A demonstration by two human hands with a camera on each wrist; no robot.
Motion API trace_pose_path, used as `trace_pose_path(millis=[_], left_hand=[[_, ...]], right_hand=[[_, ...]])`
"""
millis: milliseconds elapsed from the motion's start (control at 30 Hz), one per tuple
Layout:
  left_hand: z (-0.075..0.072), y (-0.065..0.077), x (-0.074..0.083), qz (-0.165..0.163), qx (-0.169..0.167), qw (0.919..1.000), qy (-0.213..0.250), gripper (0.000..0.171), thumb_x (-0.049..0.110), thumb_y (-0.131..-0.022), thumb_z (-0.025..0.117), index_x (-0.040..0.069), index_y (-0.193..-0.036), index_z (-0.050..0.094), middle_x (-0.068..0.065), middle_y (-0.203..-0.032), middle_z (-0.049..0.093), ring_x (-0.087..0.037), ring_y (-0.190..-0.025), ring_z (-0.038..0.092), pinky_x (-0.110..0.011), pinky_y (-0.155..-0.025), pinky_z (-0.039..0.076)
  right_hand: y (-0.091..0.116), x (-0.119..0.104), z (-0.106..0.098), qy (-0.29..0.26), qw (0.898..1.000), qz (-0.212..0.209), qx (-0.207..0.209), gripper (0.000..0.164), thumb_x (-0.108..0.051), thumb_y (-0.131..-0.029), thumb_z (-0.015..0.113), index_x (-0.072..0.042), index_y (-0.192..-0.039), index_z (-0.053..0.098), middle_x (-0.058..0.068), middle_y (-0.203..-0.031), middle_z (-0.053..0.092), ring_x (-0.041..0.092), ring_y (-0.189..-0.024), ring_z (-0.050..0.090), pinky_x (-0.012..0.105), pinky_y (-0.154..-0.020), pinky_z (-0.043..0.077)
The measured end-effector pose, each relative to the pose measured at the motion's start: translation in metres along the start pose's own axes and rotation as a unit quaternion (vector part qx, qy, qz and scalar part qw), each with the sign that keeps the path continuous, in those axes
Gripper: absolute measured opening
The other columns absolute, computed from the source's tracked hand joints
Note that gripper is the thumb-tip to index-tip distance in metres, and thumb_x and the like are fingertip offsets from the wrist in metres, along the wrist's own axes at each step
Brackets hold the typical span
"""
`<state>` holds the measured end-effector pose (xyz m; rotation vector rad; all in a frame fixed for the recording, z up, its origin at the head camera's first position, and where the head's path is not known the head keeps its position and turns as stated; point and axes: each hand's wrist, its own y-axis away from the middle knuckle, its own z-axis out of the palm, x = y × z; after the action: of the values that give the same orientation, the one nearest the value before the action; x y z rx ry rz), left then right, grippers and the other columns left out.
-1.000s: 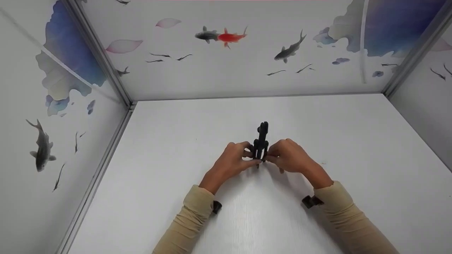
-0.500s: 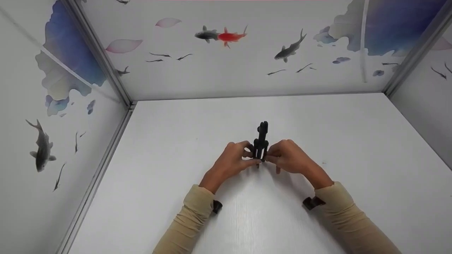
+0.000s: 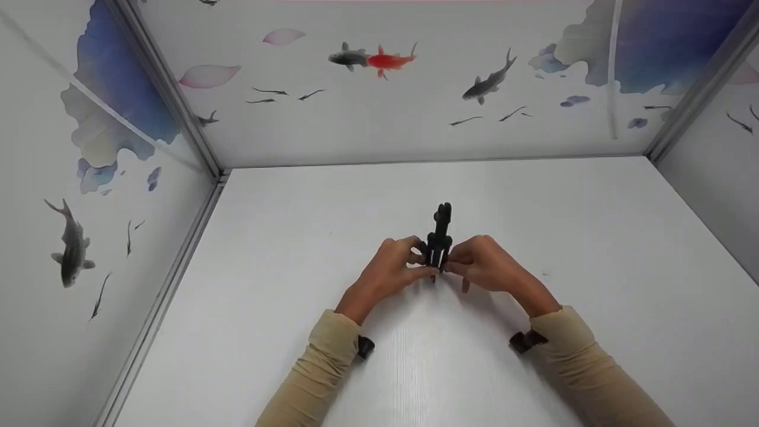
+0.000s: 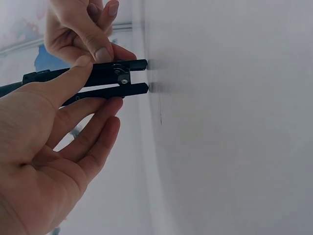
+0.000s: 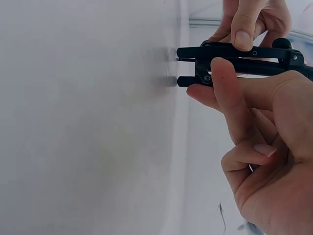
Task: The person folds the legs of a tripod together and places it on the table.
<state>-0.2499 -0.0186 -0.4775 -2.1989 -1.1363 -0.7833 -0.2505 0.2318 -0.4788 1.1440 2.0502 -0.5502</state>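
Observation:
A small black mini tripod (image 3: 440, 228) stands upright at mid-table, its slim legs nearly parallel. My left hand (image 3: 388, 268) pinches it low down from the left; in the left wrist view the thumb lies along one side and fingertips press a leg (image 4: 132, 90). From the other side my right hand (image 3: 487, 264) pinches the legs near their lower ends, as the right wrist view shows with thumb and forefinger on the tripod (image 5: 188, 52). The leg tips are at the white tabletop, with reflections beside them. Part of the legs is hidden behind the fingers.
White panels with painted fish (image 3: 487, 80) enclose the table (image 3: 296, 213) at the back and both sides. Metal frame strips (image 3: 204, 148) run along the corners. A small dark wrist camera (image 3: 525, 341) sits under each cuff.
A lower finger of the right hand has shifted slightly left, toward the tripod. The gap between the tripod's legs looks a little narrower. The left hand holds its place.

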Motion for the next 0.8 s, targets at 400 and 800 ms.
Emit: trace_pose_path(millis=[400, 800], left_hand=[[-0.002, 0.0, 0.0, 0.001, -0.036, 0.999, 0.025, 0.038, 0.033, -0.094, 0.086, 0.013, -0.123, 0.073, -0.002, -0.115, 0.083, -0.017, -0.123, 0.073, -0.042, -0.108, 0.044], [-0.049, 0.007, 0.03, -0.013, 0.022, 0.9994, 0.022, 0.062, 0.053, -0.092, 0.085, 0.018, -0.14, 0.069, -0.008, -0.135, 0.078, -0.023, -0.132, 0.071, -0.045, -0.11, 0.056]], right_hand=[[0.003, -0.005, -0.004, 0.064, 0.998, 0.001, -0.007, 0.015, -0.013, -0.103, 0.074, -0.015, -0.112, 0.086, 0.008, -0.105, 0.085, 0.009, -0.054, 0.073, 0.027, -0.069, 0.057], [0.002, -0.001, -0.001, 0.094, 0.996, 0.007, -0.007, 0.017, -0.016, -0.1, 0.079, -0.023, -0.114, 0.085, -0.003, -0.101, 0.085, 0.012, -0.064, 0.074, 0.031, -0.064, 0.057]])
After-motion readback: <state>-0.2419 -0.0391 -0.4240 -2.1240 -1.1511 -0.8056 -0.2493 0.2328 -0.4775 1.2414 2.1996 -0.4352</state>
